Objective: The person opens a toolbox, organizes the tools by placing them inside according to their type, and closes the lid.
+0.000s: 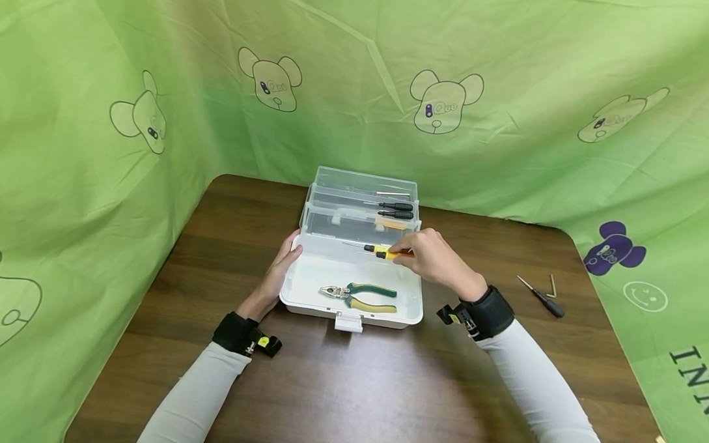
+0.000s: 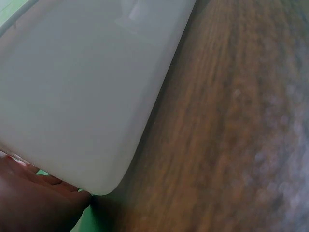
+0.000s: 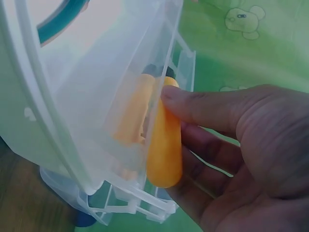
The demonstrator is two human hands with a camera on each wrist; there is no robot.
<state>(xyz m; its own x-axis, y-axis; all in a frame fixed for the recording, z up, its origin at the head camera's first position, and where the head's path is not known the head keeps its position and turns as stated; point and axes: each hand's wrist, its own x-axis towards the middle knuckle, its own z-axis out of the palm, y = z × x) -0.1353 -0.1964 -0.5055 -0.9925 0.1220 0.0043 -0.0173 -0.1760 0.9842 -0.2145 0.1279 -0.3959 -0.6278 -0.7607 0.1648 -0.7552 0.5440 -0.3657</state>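
Note:
A white toolbox (image 1: pixel 313 272) stands with its clear tiered trays (image 1: pixel 331 214) raised at the back. My left hand (image 1: pixel 275 277) holds its left side near the rear corner, with the thumb at the rim. My right hand (image 1: pixel 432 255) pinches a yellow-handled screwdriver (image 3: pixel 165 140) between thumb and fingers at the lowest tray. Behind the translucent tray wall, a second yellow handle (image 3: pixel 135 108) shows beside it. Pliers (image 1: pixel 358 296) with green and yellow grips lie in the box bottom. Two black-handled screwdrivers (image 1: pixel 396 210) rest in the upper trays.
On the wooden table (image 1: pixel 348 391), to the right, lie a black-handled screwdriver (image 1: pixel 548 302) and an L-shaped hex key (image 1: pixel 553 286). A white latch (image 1: pixel 348 322) hangs from the toolbox front. Green printed cloth (image 1: pixel 358 117) encloses the back and sides.

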